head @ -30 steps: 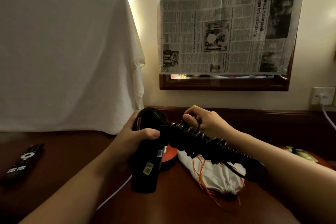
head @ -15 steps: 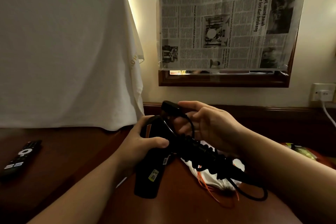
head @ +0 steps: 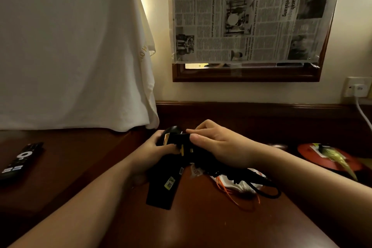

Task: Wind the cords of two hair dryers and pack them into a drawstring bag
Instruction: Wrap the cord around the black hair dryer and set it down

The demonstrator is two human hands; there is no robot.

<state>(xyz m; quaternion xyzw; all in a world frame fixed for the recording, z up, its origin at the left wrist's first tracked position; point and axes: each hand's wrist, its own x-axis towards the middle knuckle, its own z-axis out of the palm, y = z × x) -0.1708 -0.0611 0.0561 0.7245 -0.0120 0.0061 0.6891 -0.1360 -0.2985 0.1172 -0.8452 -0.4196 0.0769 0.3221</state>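
Note:
A black hair dryer [head: 165, 183] stands over the dark wooden desk, its handle pointing down toward me. My left hand [head: 153, 151] grips its body from the left. My right hand [head: 217, 145] pinches the black plug [head: 182, 141] against the dryer's top. The black cord [head: 259, 185] is wound in coils under my right wrist, with a loop hanging out to the right. Beneath it lies the white drawstring bag [head: 237, 183] with orange strings [head: 239, 201]. A second dryer is not visible.
A black remote [head: 20, 159] lies at the left on the desk. A white cloth [head: 70, 46] drapes a tall object behind it. A red round mat [head: 330, 157] with a wrapper sits at the right. A wall socket [head: 356, 86] holds a white plug.
My right hand carried the plug end from above the dryer down onto its top. The view tilted downward and the dryer shifted slightly lower.

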